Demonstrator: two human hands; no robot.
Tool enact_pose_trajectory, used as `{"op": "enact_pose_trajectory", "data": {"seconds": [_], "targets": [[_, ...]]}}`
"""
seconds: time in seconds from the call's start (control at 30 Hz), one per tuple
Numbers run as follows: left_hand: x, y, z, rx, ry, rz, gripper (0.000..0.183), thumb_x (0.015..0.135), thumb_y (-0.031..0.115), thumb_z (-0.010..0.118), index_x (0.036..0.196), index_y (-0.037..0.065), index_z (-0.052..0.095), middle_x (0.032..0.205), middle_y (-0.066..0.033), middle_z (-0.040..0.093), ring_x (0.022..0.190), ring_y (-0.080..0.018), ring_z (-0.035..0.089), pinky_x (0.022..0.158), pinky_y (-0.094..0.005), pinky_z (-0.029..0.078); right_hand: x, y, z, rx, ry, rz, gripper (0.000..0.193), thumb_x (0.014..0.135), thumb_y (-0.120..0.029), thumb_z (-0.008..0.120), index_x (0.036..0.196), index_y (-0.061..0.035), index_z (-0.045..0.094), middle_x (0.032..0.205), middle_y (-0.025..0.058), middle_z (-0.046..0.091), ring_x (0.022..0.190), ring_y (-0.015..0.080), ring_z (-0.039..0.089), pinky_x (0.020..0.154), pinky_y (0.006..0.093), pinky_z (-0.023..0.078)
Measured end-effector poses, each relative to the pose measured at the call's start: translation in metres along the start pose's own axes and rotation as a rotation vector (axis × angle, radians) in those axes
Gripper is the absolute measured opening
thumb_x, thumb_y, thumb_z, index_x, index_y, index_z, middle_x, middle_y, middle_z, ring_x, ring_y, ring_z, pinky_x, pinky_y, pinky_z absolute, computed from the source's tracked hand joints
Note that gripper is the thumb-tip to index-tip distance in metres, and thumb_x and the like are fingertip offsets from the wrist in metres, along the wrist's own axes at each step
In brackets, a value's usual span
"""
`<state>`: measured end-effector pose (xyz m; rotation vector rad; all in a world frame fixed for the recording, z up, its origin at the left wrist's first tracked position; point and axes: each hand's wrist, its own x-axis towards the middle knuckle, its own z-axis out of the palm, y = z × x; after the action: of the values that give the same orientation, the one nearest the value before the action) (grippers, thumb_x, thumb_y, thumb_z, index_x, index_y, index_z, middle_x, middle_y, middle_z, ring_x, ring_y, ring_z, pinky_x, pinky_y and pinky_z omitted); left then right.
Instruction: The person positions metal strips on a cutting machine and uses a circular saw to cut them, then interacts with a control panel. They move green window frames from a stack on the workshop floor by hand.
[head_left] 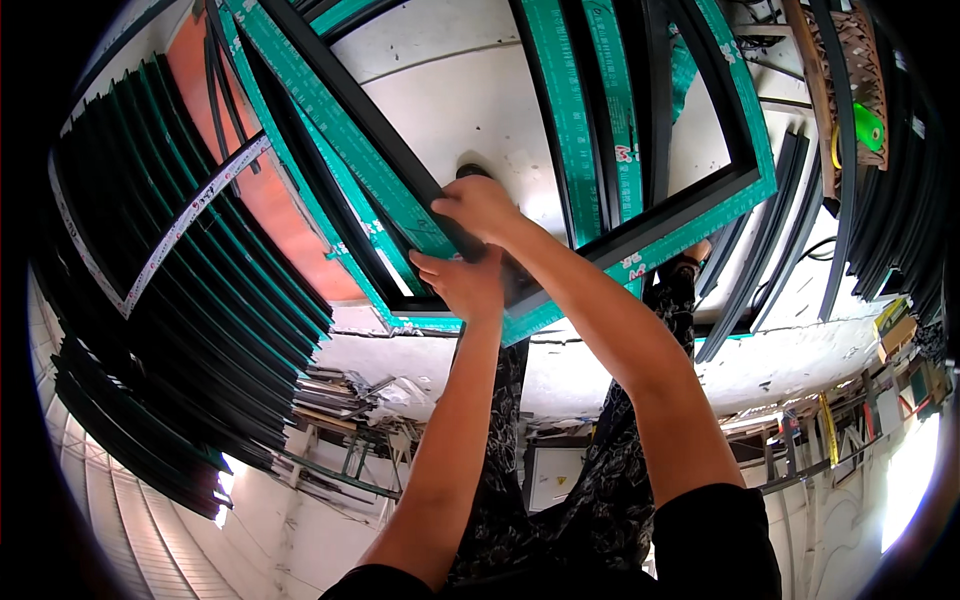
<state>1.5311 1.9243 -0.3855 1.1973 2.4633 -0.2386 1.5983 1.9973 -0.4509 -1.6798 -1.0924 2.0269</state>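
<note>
Both my hands are at the lower corner of a black window-type frame [660,215] whose outer faces carry printed green film. My left hand [468,284] is closed at this corner, its thumb pointing left against the green-filmed bar; its other fingers are mostly hidden. Just above it, my right hand [487,212] is curled around a dark object. A rounded black end [473,171] shows beyond its knuckles; the object's kind is unclear. A dark blurred patch [520,285] lies beside my left hand at the joint. Another green-filmed frame [355,215] lies beneath on the left.
Many long black profiles [170,250] are stacked at the left, with a white strip [190,225] across them. Loose black bars [765,235] lie on the pale floor at the right. Beyond stands a brown woven box [862,70] with a green object [868,128].
</note>
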Motion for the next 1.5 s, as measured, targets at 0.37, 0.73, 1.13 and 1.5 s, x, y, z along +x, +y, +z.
{"op": "enact_pose_trajectory", "data": {"seconds": [0.37, 0.73, 1.13, 1.5], "targets": [[0.004, -0.007, 0.001, -0.018, -0.062, -0.015, 0.110, 0.066, 0.040, 0.084, 0.140, -0.008, 0.018, 0.124, -0.0245, 0.048, 0.103, -0.0372, 0.063, 0.084, -0.0461, 0.053, -0.008, 0.000, 0.004, 0.209, 0.020, 0.020, 0.040, 0.082, -0.035, 0.071, 0.102, 0.0002, 0.070, 0.095, 0.0214, 0.069, 0.089, 0.0349, 0.066, 0.080, 0.0396, 0.052], [0.005, -0.024, 0.001, -0.168, -0.053, 0.115, 0.102, 0.067, 0.036, 0.083, 0.137, -0.010, 0.024, 0.127, -0.0288, 0.047, 0.114, -0.0465, 0.052, 0.093, -0.0495, 0.046, -0.010, -0.002, 0.015, 0.238, 0.100, 0.049, 0.045, 0.079, -0.034, 0.074, 0.105, 0.0027, 0.067, 0.098, 0.0232, 0.068, 0.093, 0.0377, 0.065, 0.080, 0.0437, 0.051], [-0.072, 0.015, 0.030, -0.191, -0.127, -0.081, 0.081, 0.077, 0.034, 0.076, 0.133, -0.002, 0.030, 0.119, -0.0243, 0.054, 0.104, -0.0385, 0.060, 0.082, -0.0451, 0.049, -0.067, 0.037, -0.026, 0.087, 0.100, 0.017, 0.047, 0.082, -0.034, 0.069, 0.112, 0.0011, 0.061, 0.097, 0.0242, 0.064, 0.091, 0.0411, 0.061, 0.078, 0.0466, 0.049], [-0.069, -0.034, 0.065, -0.271, -0.287, -0.202, 0.082, 0.075, 0.031, 0.079, 0.134, -0.001, 0.031, 0.123, -0.0216, 0.052, 0.113, -0.0375, 0.055, 0.089, -0.0452, 0.046, -0.016, -0.063, 0.017, -0.355, 0.460, 0.017, 0.087, 0.064, -0.036, 0.086, 0.129, 0.0022, 0.043, 0.106, 0.0160, 0.058, 0.098, 0.0315, 0.059, 0.079, 0.0405, 0.053]]}}
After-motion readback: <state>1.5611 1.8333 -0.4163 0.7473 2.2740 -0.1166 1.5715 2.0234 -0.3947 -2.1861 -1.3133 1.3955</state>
